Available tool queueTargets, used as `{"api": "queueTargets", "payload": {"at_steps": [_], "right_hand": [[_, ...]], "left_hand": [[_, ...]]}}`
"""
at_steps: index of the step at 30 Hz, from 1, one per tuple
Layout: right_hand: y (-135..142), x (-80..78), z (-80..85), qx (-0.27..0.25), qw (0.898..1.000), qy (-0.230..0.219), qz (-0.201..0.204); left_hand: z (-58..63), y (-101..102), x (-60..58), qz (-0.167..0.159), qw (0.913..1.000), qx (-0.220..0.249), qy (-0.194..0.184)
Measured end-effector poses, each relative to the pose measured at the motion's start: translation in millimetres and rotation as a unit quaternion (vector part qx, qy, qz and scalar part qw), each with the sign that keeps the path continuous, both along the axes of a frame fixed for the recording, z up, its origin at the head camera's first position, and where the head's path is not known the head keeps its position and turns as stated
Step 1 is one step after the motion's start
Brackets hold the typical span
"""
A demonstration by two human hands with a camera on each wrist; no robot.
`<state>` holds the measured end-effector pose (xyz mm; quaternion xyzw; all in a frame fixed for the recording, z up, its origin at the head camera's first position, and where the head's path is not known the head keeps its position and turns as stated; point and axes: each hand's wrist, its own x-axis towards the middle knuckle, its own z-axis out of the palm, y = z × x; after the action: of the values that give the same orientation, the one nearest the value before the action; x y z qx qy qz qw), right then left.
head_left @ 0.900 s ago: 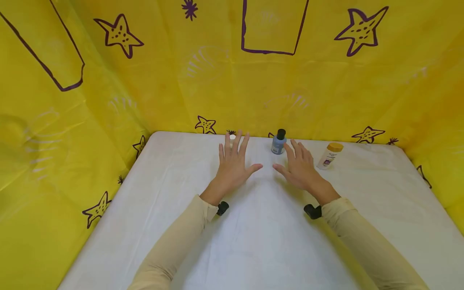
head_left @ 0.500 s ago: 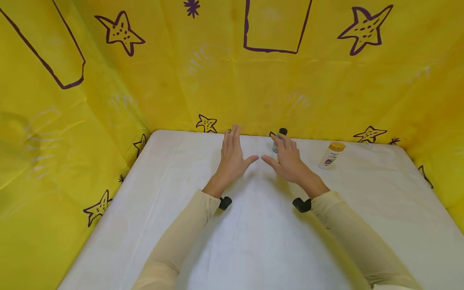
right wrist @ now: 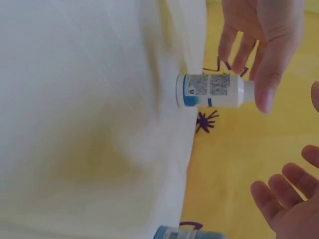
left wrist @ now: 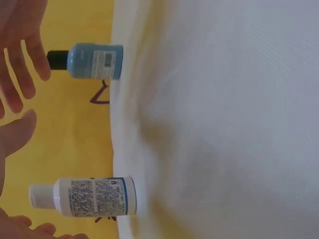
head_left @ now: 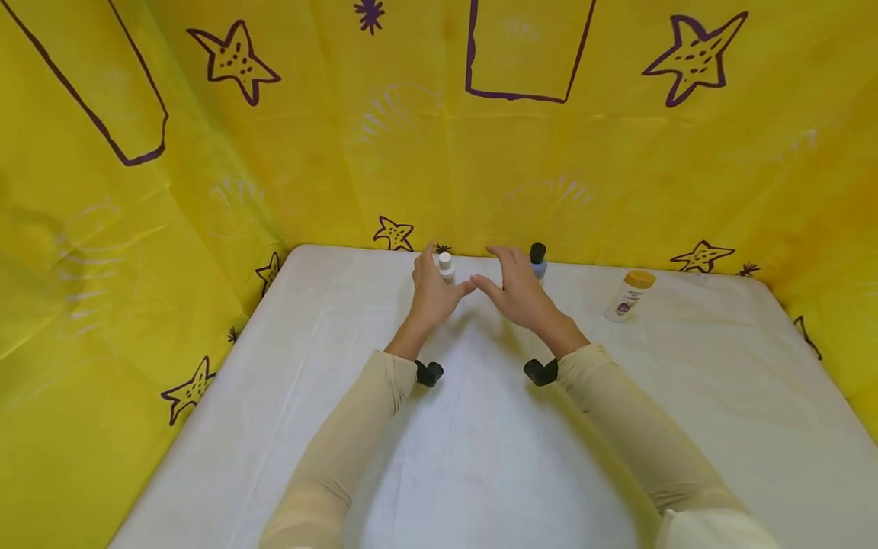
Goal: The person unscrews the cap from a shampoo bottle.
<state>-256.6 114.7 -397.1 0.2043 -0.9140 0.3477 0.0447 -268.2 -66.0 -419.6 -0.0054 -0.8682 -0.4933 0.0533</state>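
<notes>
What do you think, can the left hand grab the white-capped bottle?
Probably yes: the left hand is loosely spread right by the white-capped bottle, and nothing seems in the way. The blue bottle stands apart.

White cloth-covered surface [head_left: 480, 473]: broad, flat, rounded at both far corners, lightly creased.
White-capped cylindrical white bottle [left wrist: 94, 197]: upright near the far edge, blue-banded at the base.
Black-capped cylindrical blue bottle [left wrist: 94, 60]: upright near the same edge, right of the white-capped one, well apart.
Golden-yellow-capped white bottle [head_left: 624, 299]: standing farthest right, slightly in from that edge.
</notes>
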Motion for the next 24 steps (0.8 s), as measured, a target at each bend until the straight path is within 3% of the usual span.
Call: {"api": "queueTargets", "payload": {"at_steps": [6, 11, 19, 24], "right_hand": [[-11.7, -13.9, -2.5, -0.037, 0.999, -0.013, 0.011], [-23.6, -25.6, -7.1, -0.061, 0.997, -0.036, 0.018], [-39.8, -44.7, -7.0, -0.035, 0.997, -0.073, 0.014], [-47.8, -50.9, -5.5, -0.019, 0.995, -0.093, 0.026]], "left_hand": [[-3.8, -6.1, -6.5, 0.007, 0.9998, 0.018, -0.002], [-8.6, -9.9, -12.8, 0.007, 1.0, 0.004, -0.004], [-16.1, -13.9, -20.7, 0.011, 0.9995, 0.021, -0.023], [-19.1, -15.7, -21.4, 0.012, 0.9995, -0.006, -0.029]]}}
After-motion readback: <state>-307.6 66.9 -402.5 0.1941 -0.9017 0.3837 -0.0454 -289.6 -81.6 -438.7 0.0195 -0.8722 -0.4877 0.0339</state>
